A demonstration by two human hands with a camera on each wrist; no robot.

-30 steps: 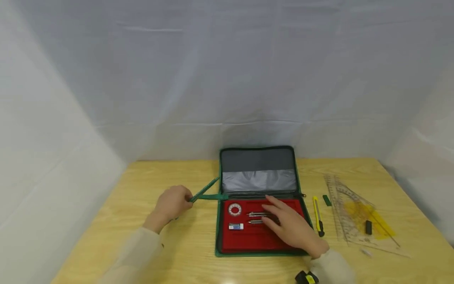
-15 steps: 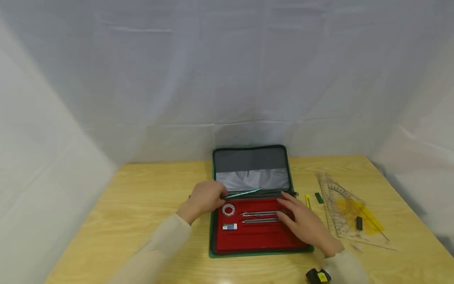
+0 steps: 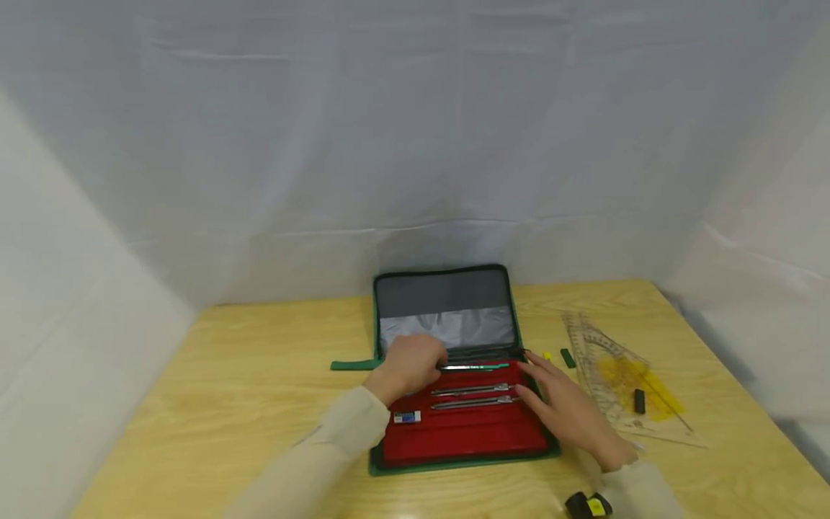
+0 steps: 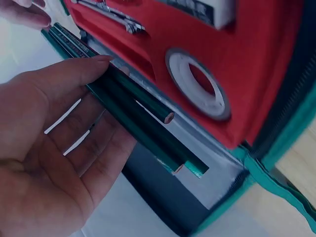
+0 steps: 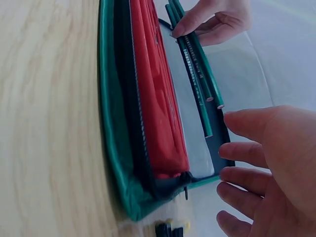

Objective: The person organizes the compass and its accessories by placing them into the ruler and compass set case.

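My left hand [image 3: 410, 366] pinches three green pencils [image 4: 138, 118] between thumb and fingers, above the back of the red tray [image 3: 463, 441]. That tray fills the base of an unzipped green case [image 3: 447, 285], whose lid stands up behind. Two metal drawing instruments [image 3: 472, 402] and an eraser [image 3: 407, 417] lie in the tray. A white ring [image 4: 219, 106] sits there too, visible in the left wrist view but hidden by my hand in the head view. My right hand [image 3: 573, 411] hovers by the tray's right edge, fingers spread, near the pencils' far ends and holding nothing.
Clear set squares and a ruler [image 3: 586, 382] lie overlapping on the right, with a yellow piece [image 3: 661, 393] and a small black block [image 3: 639, 401]. Nearer stands a black-and-yellow object [image 3: 588, 504]. A green strap [image 3: 355, 365] sticks out left of the case.
My left hand has carried the pencils rightward from beside the case to over its tray, turning them nearly level. My right hand has shifted from over the instruments to the tray's right edge.
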